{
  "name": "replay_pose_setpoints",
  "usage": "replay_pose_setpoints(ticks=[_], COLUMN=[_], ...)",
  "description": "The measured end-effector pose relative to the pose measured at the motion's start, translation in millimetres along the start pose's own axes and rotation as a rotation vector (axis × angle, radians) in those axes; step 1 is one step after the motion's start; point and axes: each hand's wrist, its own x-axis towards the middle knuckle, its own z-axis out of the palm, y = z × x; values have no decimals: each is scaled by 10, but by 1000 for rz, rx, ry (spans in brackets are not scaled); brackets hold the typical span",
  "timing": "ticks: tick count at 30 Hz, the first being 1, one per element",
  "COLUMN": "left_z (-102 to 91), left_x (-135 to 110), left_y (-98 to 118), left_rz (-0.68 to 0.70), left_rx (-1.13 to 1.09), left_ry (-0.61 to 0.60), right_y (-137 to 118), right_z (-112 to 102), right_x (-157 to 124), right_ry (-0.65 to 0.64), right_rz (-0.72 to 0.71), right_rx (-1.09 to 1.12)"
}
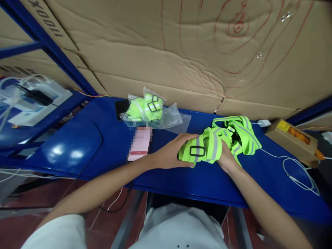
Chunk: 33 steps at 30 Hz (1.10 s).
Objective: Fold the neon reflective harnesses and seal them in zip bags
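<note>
A neon yellow reflective strap vest [218, 140] with grey bands and black buckles lies bunched on the blue table [85, 141]. My left hand [172, 152] wraps round its left end, fingers curled over the folded part by a black buckle. My right hand [227, 159] grips the bundle from the right side, fingers tucked under the fabric. A loose loop of the vest trails toward the back right.
A clear plastic bag [153, 112] holding another folded neon vest lies at the back. A pink phone [140, 147] lies left of my hands. A brown box [294, 140] and a white cable [298, 173] sit at the right. Cardboard [181, 52] lines the back.
</note>
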Motion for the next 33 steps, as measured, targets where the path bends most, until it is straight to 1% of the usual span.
replay_pose_setpoints(ticks=[3, 6, 9, 11, 13, 15, 17, 19, 21, 22, 23, 24, 25, 27, 28, 29, 30, 33], left_z=[-10, -59, -122, -174, -232, -281, -308, -307, -286, -271, -255, -239, -225, -203, -195, -190, -186, -183], left_x=[-32, -21, -5, -5, -12, -18, -17, -8, 3, 5, 5, 2, -4, -24, -35, -45, -54, -64], left_y=[5, 27, 46, 53, 62, 76, 89, 88, 71, 61, 53, 50, 54, 85, 107, 130, 148, 148], left_rz=[-92, -244, -444, -527, -545, -558, -591, -628, -662, -678, -692, -701, -703, -701, -702, -706, -713, -749], left_rx=[-172, -387, -649, -805, -899, -939, -928, -895, -870, -862, -855, -847, -836, -807, -791, -771, -749, -697], left_ry=[51, 98, 124, 98, 48, 4, 15, 47, 74, 78, 73, 58, 35, -49, -105, -163, -213, -305], right_y=[42, 22, -7, -23, -42, -68, -105, -147, -187, -200, -206, -205, -197, -168, -152, -137, -124, -104], right_z=[-41, -91, -103, -104, -119, -154, -199, -222, -190, -147, -88, -17, 59, 197, 246, 277, 289, 243], right_x=[-18, -16, -11, 0, 21, 49, 62, 33, -51, -111, -176, -240, -297, -375, -391, -395, -388, -352], right_ry=[-66, -117, -126, -112, -58, -7, 59, 210, 393, 438, 426, 358, 249, -8, -109, -178, -214, -246], right_rz=[-27, -85, -172, -255, -327, -377, -422, -528, -693, -769, -831, -866, -886, -920, -928, -928, -920, -901], right_rx=[-92, -189, -261, -313, -363, -381, -361, -350, -411, -456, -512, -573, -642, -809, -870, -906, -916, -873])
